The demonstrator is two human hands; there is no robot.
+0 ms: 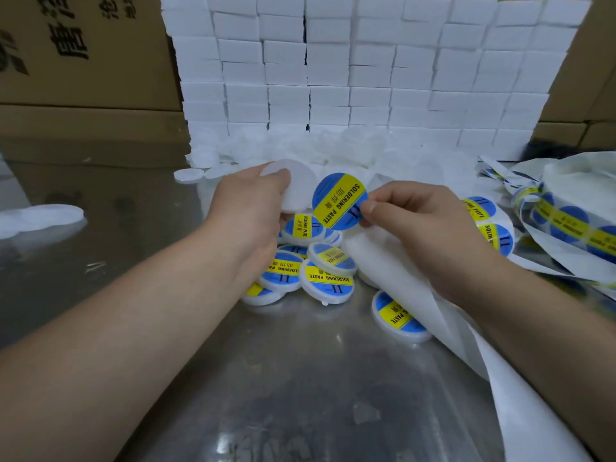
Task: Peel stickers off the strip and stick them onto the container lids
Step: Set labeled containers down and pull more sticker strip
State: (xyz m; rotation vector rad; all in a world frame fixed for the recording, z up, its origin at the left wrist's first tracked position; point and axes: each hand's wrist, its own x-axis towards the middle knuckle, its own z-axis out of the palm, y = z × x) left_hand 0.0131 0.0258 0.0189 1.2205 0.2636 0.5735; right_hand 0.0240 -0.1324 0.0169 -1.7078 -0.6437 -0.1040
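Thumb and forefinger of the right hand (pixel 423 221) pinch a round blue-and-yellow sticker (pixel 340 200) by its right edge, holding it up in the gap between the two hands. The left hand (pixel 246 211) grips a blank white lid (pixel 295 185) by its rim, fingers curled round it. The sticker's left edge is just beside the lid's rim; whether they touch cannot be told. Bare backing strip (pixel 433 315) runs from under the right hand toward the person and off the picture's lower edge. Below and between the hands lies a heap of labelled lids (pixel 320 271), some overlapping. Beyond both hands sits a pile of blank lids (pixel 350 145) against a wall of white boxes (pixel 366 61). Right of the right hand, loops of sticker strip (pixel 566 225) crowd the surface (pixel 266 378). Open metal lies between the forearms and left of the left hand.
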